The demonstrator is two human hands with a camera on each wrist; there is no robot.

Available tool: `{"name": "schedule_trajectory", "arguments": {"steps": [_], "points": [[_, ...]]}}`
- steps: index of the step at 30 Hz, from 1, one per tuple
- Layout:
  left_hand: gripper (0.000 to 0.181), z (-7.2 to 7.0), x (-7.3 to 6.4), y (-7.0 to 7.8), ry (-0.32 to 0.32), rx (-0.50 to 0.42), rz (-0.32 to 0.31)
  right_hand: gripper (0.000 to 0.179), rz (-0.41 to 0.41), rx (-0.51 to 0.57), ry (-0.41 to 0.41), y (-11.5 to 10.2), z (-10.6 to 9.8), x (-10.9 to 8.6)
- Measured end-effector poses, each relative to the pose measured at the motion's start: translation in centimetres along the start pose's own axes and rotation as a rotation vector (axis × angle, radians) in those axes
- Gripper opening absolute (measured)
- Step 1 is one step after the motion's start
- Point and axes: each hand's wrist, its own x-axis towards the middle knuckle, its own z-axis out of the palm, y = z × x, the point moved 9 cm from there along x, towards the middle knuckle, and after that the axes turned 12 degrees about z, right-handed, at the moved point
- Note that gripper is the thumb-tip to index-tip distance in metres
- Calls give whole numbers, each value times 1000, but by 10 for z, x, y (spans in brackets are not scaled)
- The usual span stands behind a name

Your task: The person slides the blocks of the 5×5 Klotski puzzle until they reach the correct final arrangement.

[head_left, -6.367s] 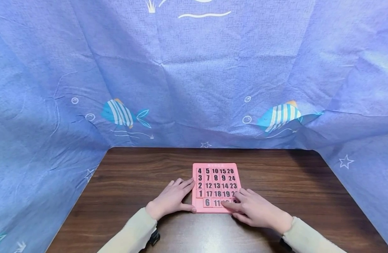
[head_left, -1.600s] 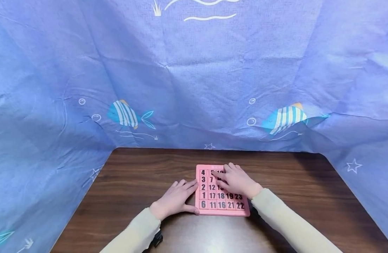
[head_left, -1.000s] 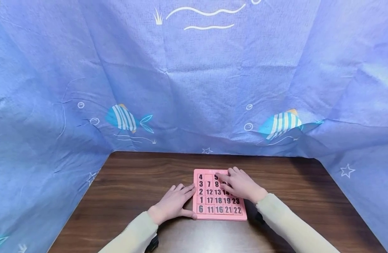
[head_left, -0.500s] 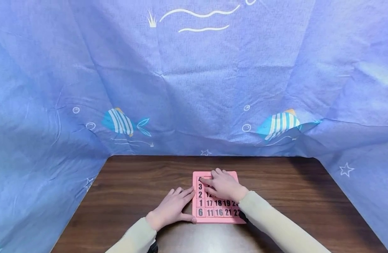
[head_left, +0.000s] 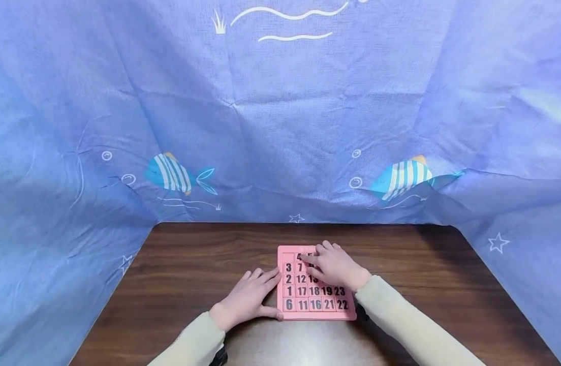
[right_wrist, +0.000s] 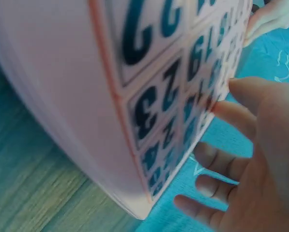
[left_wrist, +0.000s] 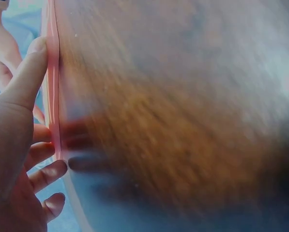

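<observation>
A pink number sliding puzzle (head_left: 317,316) lies on the table, its tiles printed with black numbers. Its top-left slot is vacant, and the 4 tile (head_left: 299,257) sits just right of that slot. My right hand (head_left: 336,267) reaches over the upper right of the board, index fingertip on the 4 tile, and covers several tiles there. My left hand (head_left: 247,299) rests against the left edge with thumb and fingers spread. In the left wrist view the thumb (left_wrist: 30,72) touches the puzzle's pink side. The right wrist view shows the right hand's fingers (right_wrist: 241,118) extended over the tiles.
The dark wood-grain table (head_left: 193,254) extends around the puzzle on all sides. Behind it and at both sides hangs a blue cloth (head_left: 280,127) printed with fish, stars and bubbles. Light reflects off the table near its front.
The vacant slot has gone from bottom left to top left; the 6 row slid left, then 5 and 4 slid right under my right index finger. My left hand stays at the edge.
</observation>
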Motion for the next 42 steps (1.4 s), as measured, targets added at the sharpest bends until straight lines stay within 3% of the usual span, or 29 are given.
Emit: {"name": "schedule_trajectory", "arguments": {"steps": [5,8,13,21,28,35,42], "points": [[94,-2,-2,0,10,11,-8,40,-90,7,65,-17,-11,-7],[94,-2,-1,1,6,11,-11,42,-117,32,33,-28,-12,-11],[95,-1,0,3,-16,1,-14,43,-75,28,-46,-36,-8,-12],[95,-2,1,3,-20,-12,-11,40,-32,-10,-12,-29,-4,-1],[96,-2,-3,2,-1,-19,4,39,-25,9,-32,-29,-2,7],[95,-4,-9,-2,-8,-1,-17,40,-32,36,-29,-39,-4,16],[96,-2,-2,2,-20,-23,-16,43,-150,21,-16,-55,-9,-13]]}}
